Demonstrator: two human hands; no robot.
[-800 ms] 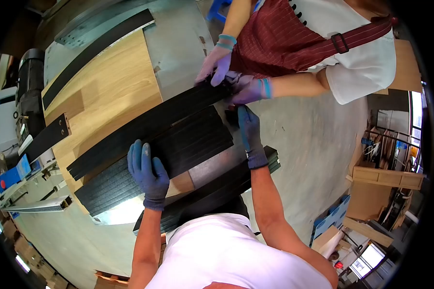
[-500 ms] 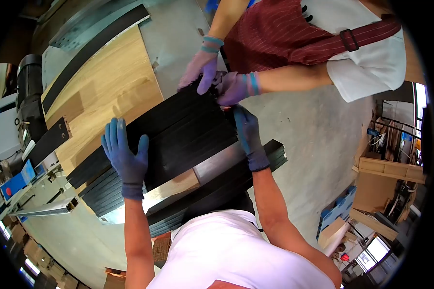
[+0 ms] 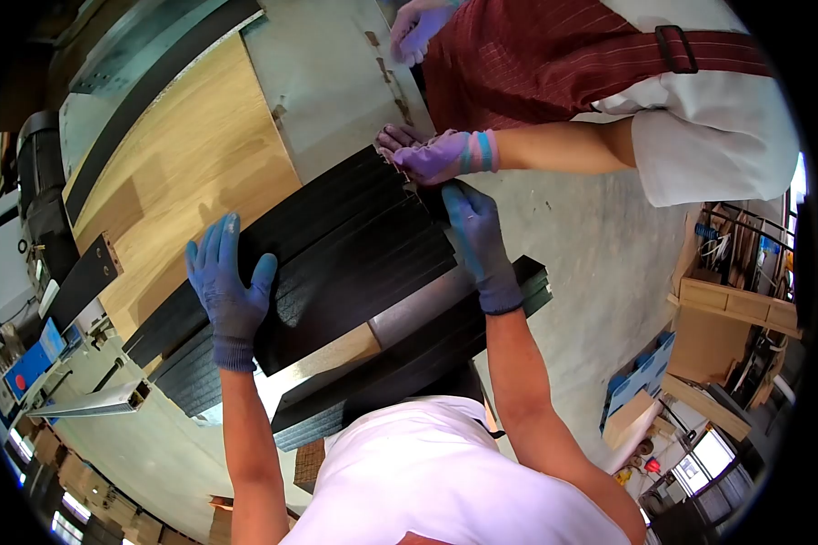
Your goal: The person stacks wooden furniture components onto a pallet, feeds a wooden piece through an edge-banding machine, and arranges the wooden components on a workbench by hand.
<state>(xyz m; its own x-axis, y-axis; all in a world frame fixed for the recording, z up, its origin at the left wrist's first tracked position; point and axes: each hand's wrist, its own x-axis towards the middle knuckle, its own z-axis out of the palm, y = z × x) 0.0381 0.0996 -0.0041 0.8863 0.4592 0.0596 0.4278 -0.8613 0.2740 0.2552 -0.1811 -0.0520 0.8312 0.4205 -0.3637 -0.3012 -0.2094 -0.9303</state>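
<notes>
Black boards (image 3: 354,259) lie side by side in a slanting stack in front of me. My left hand (image 3: 229,286), in a blue glove, is open with fingers spread and rests on the left part of the boards. My right hand (image 3: 483,245), also gloved in blue, is at their right end, with fingers stretched along the end faces and the thumb hidden. Just above it, a co-worker's purple-gloved hand (image 3: 436,156) touches the boards' far right corner. The co-worker's other gloved hand (image 3: 416,32) is away from the boards.
Under the stack is a light wood panel (image 3: 200,145) with a curved black strip (image 3: 145,100) along its far edge. More black boards (image 3: 400,363) lie nearer my body. A metal table surface (image 3: 318,73) extends behind. Shelving with wood pieces (image 3: 736,309) stands at right.
One of the co-worker's hands has left the boards' end and moved up and away; the other stays by the corner. My right hand has shifted slightly right, its fingers straighter.
</notes>
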